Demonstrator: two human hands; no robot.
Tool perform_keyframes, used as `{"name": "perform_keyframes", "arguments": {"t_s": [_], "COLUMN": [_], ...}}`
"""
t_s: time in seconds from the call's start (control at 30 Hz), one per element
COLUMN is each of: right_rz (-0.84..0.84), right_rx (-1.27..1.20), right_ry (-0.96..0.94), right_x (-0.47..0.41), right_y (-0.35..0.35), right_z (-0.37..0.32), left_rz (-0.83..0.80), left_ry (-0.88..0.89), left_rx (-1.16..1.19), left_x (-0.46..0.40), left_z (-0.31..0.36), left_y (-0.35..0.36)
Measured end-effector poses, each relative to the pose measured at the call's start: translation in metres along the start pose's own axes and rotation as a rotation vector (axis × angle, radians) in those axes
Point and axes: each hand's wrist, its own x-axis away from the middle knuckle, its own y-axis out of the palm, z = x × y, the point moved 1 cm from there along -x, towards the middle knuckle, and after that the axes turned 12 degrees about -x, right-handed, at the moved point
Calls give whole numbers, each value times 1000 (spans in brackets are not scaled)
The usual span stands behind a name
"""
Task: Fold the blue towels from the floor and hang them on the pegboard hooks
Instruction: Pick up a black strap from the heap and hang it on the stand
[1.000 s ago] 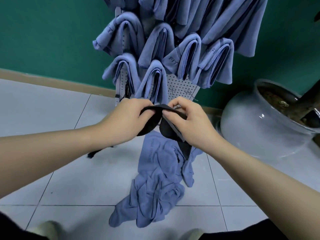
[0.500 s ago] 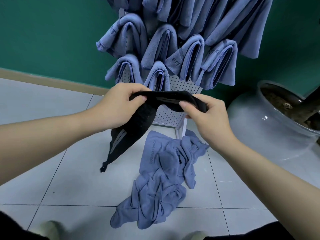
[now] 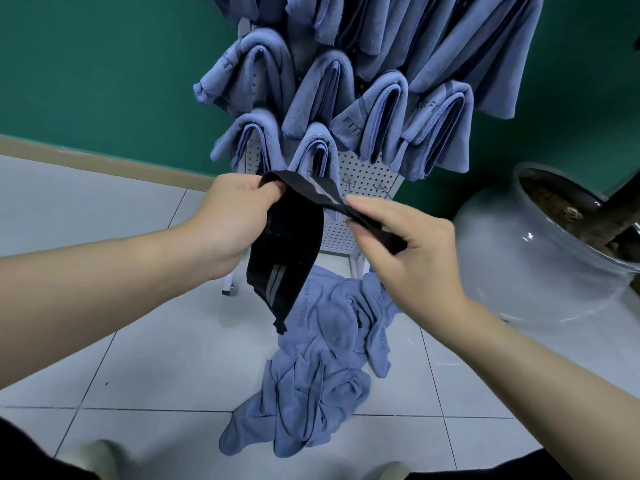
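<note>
Two bare forearms reach forward over a pale tiled floor (image 3: 104,323). The left hand (image 3: 235,216) has its fingers curled tightly round one end of a black cloth (image 3: 287,251), with the thumb pressed on top. The right hand (image 3: 405,247) pinches the other end between thumb and forefinger, its remaining fingers loosely bent underneath. The cloth is narrow and stretched between the hands, and a wider part with grey stripes hangs down below the left hand. Directly beneath, a heap of crumpled blue towels (image 3: 318,368) lies on the floor. Behind the hands stands a white pegboard (image 3: 363,181), with folded blue towels (image 3: 381,119) draped over its hooks. A large grey pot (image 3: 519,258) sits to the right, near the green wall (image 3: 104,71).
</note>
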Motion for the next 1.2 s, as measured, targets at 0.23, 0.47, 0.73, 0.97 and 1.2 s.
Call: {"name": "perform_keyframes", "arguments": {"t_s": [0.23, 0.47, 0.73, 0.97, 1.2], "right_rz": [-185, -261, -311, -85, -159], "right_rx": [211, 328, 278, -72, -680], "right_ry": [-224, -248, -99, 153, 864], "right_x": [16, 18, 21, 12, -1], "right_y": [19, 26, 29, 27, 27], "right_z": [9, 12, 4, -2, 6], "left_rz": [-84, -113, -281, -176, -258], "left_ry": [-159, -181, -33, 32, 68], "left_rx": [315, 560, 390, 301, 398], "left_x": [15, 23, 24, 22, 19], "left_z": [7, 18, 21, 18, 28], "left_y": [17, 17, 16, 16, 13]}}
